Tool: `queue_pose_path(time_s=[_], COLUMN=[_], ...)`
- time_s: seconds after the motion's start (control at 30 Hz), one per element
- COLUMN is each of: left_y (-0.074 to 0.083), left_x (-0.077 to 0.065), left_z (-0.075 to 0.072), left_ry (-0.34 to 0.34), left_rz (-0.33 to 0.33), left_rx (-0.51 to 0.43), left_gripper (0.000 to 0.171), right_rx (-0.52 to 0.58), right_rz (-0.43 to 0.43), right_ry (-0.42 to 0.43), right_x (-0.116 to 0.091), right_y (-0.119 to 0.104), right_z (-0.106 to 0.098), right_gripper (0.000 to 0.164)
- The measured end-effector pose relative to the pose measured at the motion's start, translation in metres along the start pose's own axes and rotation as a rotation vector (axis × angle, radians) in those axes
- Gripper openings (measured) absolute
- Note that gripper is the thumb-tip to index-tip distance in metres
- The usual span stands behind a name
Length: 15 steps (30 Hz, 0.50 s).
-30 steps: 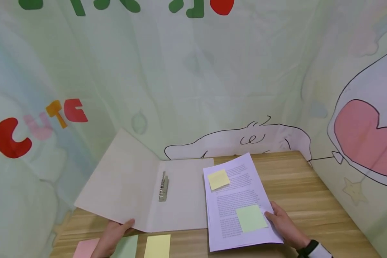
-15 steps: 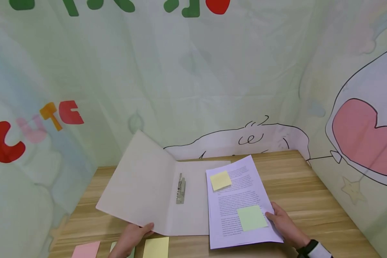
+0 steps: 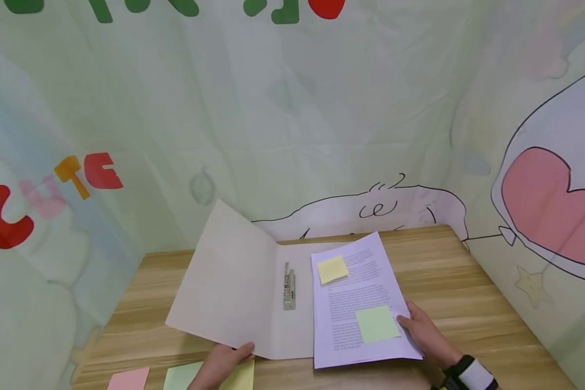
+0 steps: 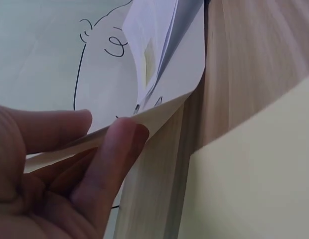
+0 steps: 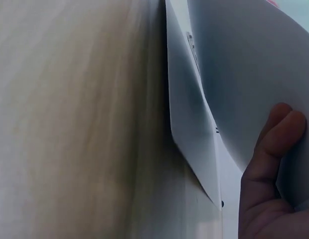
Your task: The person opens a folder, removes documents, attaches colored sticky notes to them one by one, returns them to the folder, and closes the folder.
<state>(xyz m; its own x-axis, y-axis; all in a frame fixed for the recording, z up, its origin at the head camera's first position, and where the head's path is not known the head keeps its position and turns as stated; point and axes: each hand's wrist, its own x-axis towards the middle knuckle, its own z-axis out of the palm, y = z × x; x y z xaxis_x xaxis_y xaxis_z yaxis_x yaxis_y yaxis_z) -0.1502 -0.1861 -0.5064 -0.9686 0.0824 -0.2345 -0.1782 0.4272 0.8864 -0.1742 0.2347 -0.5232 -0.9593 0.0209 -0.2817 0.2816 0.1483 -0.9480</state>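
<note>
A white file folder point(image 3: 229, 292) lies open on the wooden table, its left cover tilted up and a metal clip point(image 3: 290, 287) near the spine. My left hand point(image 3: 226, 360) pinches the cover's lower edge; in the left wrist view, thumb and fingers of that hand point(image 4: 79, 164) are on both sides of the board. My right hand point(image 3: 429, 333) grips the right edge of a stack of printed sheets point(image 3: 356, 292), which overlaps the folder's right half. On the top sheet are a yellow sticky note point(image 3: 332, 270) and a green sticky note point(image 3: 377, 324). In the right wrist view, fingers point(image 5: 279, 134) press the sheets' underside.
At the table's front edge lie a pink note pad point(image 3: 129, 378), a green note pad point(image 3: 182, 375) and a yellow one point(image 3: 241, 376), partly behind my left hand. The wooden table point(image 3: 448, 271) ends at a printed cloth backdrop point(image 3: 322, 108).
My left hand has slid the folder to the right, closer to and further under the sheets, with its cover still raised. My right hand has stayed nearly in place with the sheets.
</note>
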Motion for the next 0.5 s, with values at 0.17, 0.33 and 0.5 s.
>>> queue_pose_path(time_s=[0.17,0.33,0.5], left_y=[0.003,0.005,0.005], left_x=[-0.002,-0.004,-0.002], left_z=[0.007,0.011,0.019], left_ry=[0.016,-0.007,-0.014], left_rz=[0.034,0.063,0.073], left_rx=[0.138,0.153,0.076], left_gripper=[0.035,0.039,0.040], right_rx=[-0.020,-0.039,-0.073], right_rz=[-0.013,-0.021,-0.031], right_ry=[-0.016,-0.044,-0.057], right_x=[0.008,0.020,0.030], right_y=[-0.005,-0.013,-0.018], right_z=[0.006,0.013,0.015], right_gripper=[0.048,0.051,0.052])
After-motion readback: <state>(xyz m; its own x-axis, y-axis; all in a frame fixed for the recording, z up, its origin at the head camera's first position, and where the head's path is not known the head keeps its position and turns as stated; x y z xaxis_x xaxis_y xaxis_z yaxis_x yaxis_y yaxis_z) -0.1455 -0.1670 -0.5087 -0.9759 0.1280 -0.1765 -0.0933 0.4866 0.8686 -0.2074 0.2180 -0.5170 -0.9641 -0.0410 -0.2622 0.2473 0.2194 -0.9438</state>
